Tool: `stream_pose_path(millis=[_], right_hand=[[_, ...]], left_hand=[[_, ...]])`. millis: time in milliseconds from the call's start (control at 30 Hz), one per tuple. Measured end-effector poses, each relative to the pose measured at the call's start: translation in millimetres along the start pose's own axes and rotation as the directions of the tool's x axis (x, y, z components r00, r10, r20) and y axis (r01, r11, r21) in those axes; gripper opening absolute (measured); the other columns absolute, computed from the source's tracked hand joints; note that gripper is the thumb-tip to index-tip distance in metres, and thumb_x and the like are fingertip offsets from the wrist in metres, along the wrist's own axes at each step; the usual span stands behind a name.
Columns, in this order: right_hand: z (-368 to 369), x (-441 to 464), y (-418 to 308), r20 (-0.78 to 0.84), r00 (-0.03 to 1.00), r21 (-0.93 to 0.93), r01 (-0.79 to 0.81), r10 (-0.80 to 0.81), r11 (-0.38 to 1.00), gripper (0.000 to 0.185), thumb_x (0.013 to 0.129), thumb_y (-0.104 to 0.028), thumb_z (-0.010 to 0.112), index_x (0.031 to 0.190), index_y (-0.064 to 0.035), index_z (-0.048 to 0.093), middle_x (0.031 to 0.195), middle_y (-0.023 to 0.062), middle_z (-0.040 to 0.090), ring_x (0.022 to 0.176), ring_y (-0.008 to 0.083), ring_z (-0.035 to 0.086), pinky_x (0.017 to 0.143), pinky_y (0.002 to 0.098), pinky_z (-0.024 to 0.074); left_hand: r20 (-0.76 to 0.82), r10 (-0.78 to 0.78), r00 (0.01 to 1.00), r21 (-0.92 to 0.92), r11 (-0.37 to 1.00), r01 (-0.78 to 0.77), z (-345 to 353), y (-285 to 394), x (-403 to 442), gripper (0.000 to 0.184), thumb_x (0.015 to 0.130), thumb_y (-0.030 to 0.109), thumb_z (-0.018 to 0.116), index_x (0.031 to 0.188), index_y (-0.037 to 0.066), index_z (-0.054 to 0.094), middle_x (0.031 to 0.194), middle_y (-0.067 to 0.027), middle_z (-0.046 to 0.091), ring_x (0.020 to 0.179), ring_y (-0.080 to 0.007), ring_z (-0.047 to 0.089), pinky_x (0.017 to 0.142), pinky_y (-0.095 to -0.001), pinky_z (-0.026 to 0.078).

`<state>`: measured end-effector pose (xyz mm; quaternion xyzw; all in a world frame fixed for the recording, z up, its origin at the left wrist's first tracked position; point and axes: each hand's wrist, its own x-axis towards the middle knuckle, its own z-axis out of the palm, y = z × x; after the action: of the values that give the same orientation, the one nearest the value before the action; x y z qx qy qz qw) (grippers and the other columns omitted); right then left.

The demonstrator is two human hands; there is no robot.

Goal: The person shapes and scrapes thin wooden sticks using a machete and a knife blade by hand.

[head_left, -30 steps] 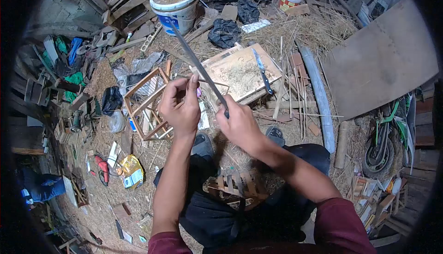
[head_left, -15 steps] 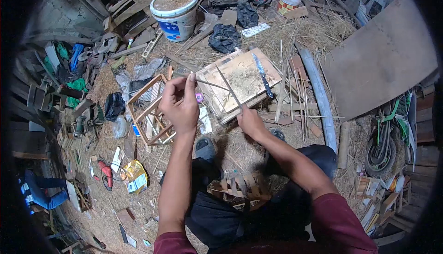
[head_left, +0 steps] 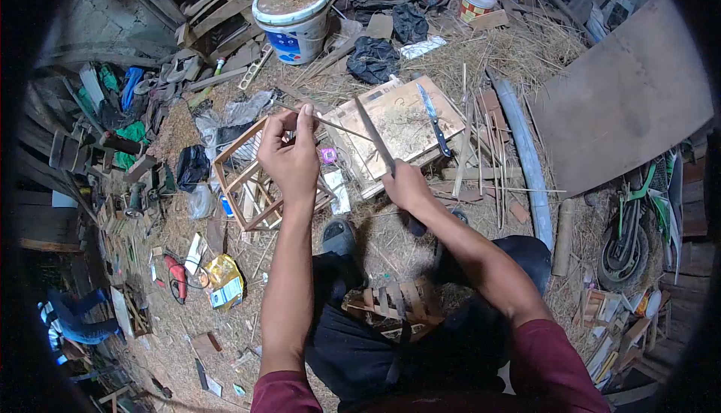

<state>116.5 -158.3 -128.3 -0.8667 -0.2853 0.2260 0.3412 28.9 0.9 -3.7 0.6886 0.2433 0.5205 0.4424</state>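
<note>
My left hand [head_left: 291,154] is raised, pinching a thin wooden stick [head_left: 342,128] between thumb and fingers. The stick slants down to the right towards a long-bladed knife [head_left: 375,137]. My right hand [head_left: 408,189] is wrapped round that knife near the base of its blade, with the dark handle end showing below the fist. Whether blade and stick touch is hard to tell. Under both lies a low wooden board [head_left: 405,116] strewn with shavings. Another knife [head_left: 431,119], with a black handle, rests on its right side.
A wooden slatted frame [head_left: 244,180] stands left of the board. Thin strips and a long grey pole [head_left: 522,158] lie to the right. Behind are a white bucket [head_left: 291,22] and black plastic bags [head_left: 373,60]. A red power tool [head_left: 176,278] lies lower left; another person [head_left: 75,315] is at far left.
The long knife's blade has turned to show more of its flat side, and its handle end now shows below my right fist. My left hand still pinches the stick. The view has shifted slightly.
</note>
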Motion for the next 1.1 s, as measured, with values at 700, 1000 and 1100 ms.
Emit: stream_pose_path(millis=[700, 1000, 1100], right_hand=[[-53.3, -29.7, -79.6, -0.021, 0.975, 0.207, 0.222, -0.222, 0.953, 0.039, 0.091, -0.010, 0.052, 0.122, 0.0125, 0.052, 0.068, 0.0245, 0.065, 0.061, 0.0354, 0.069, 0.058, 0.0456, 0.0548], [-61.6, -37.0, -99.9, -0.135, 0.964, 0.410, 0.265, -0.230, 0.873, 0.020, 0.089, -0.010, 0.056, 0.104, 0.0015, 0.061, 0.064, 0.0170, 0.060, 0.054, 0.0225, 0.061, 0.053, 0.0360, 0.0460], [-61.6, -35.7, -101.3, -0.117, 0.968, 0.335, 0.247, -0.220, 0.909, 0.021, 0.088, -0.010, 0.055, 0.105, 0.0019, 0.060, 0.068, 0.0206, 0.062, 0.061, 0.0309, 0.066, 0.057, 0.0400, 0.0492]], left_hand=[[0.004, 0.054, 0.999, 0.022, 0.998, -0.054, 17.3, 10.8, -22.3, 0.013, 0.087, 0.002, 0.074, 0.084, -0.004, 0.063, 0.082, -0.0093, 0.065, 0.070, -0.0104, 0.064, 0.059, -0.0236, 0.051], [-0.034, 0.037, 0.999, -0.050, 0.998, -0.038, 24.8, 5.6, -15.2, 0.014, 0.087, 0.003, 0.075, 0.083, -0.003, 0.063, 0.079, -0.0089, 0.065, 0.069, -0.0098, 0.064, 0.060, -0.0232, 0.050], [-0.001, 0.141, 0.990, 0.055, 0.988, -0.141, 24.3, 4.7, -15.2, 0.013, 0.088, 0.003, 0.074, 0.083, -0.003, 0.063, 0.079, -0.0086, 0.065, 0.068, -0.0098, 0.063, 0.058, -0.0232, 0.050]])
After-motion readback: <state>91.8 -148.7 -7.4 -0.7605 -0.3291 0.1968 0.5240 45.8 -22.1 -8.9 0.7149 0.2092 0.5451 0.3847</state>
